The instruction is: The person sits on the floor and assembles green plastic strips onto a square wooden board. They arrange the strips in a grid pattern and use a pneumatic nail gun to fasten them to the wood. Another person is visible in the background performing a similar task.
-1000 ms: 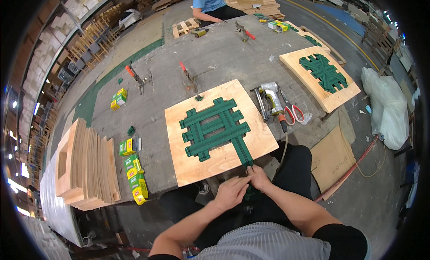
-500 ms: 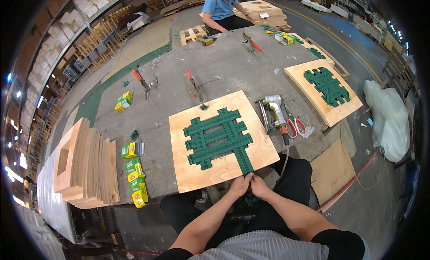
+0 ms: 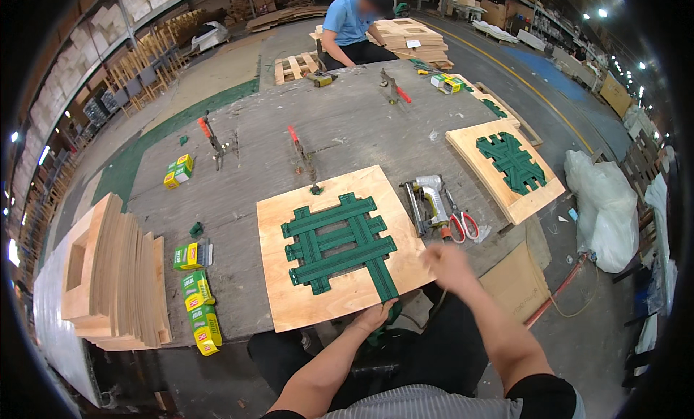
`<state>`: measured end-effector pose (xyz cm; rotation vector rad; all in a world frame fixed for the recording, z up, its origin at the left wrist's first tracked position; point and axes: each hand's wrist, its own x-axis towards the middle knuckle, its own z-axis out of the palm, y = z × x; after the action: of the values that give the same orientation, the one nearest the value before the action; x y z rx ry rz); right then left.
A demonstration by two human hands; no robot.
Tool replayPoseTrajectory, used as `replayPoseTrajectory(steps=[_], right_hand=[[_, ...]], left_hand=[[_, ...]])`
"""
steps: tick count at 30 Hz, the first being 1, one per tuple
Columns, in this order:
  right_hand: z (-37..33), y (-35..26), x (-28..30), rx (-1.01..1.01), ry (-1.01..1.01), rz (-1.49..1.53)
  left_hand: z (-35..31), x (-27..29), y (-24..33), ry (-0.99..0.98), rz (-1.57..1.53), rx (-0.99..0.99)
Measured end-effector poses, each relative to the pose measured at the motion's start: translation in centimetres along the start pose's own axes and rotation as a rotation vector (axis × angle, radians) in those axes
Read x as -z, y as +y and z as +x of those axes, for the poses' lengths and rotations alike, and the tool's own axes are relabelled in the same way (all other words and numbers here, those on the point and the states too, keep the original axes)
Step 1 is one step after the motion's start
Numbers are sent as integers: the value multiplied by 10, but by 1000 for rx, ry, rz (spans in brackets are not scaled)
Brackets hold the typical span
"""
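Observation:
A square plywood panel lies on the workbench in front of me, with green webbing woven across it in a grid. One green strap runs down past the panel's near edge. My left hand pinches that strap's end against the near edge. My right hand is blurred, lifted off the panel at its right corner. It hovers just below a pneumatic stapler and red-handled scissors, and nothing shows in it.
A second webbed panel sits at the right. Stacked plywood frames and yellow-green staple boxes stand at the left. Red-handled clamps lie mid-bench. A person in blue works at the far end. A white bag lies on the floor.
My right hand has left the strap at the panel's near edge and swung up to the right toward the stapler. My left hand stays on the strap end.

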<state>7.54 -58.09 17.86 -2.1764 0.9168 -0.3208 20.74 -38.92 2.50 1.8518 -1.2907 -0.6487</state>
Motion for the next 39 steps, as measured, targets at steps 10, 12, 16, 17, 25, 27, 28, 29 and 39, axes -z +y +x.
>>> replayPoseTrajectory(steps=[10, 12, 16, 17, 25, 27, 28, 29, 39], right_hand=[[179, 19, 28, -399, 91, -536], [178, 31, 37, -424, 126, -463], [154, 22, 42, -487, 220, 319], [144, 7, 41, -427, 211, 430], [29, -92, 41, -348, 87, 726], [-1, -89, 24, -413, -6, 625], [-11, -86, 13, -455, -71, 562], [-17, -84, 2, -491, -142, 499], [-22, -98, -34, -381, -244, 345]], left_hand=[[-4, 0, 6, -130, 149, 108], [-6, -9, 7, -89, 171, 58], [0, -11, 5, -35, 229, -15], [1, -7, 0, -36, 239, -10], [0, -29, -38, 406, 1783, -250], [-3, -37, -33, 440, 1678, -280], [-3, -37, -32, 458, 1606, -317], [-4, -35, -32, 492, 1571, -337], [0, 4, 3, 25, 152, -60]])
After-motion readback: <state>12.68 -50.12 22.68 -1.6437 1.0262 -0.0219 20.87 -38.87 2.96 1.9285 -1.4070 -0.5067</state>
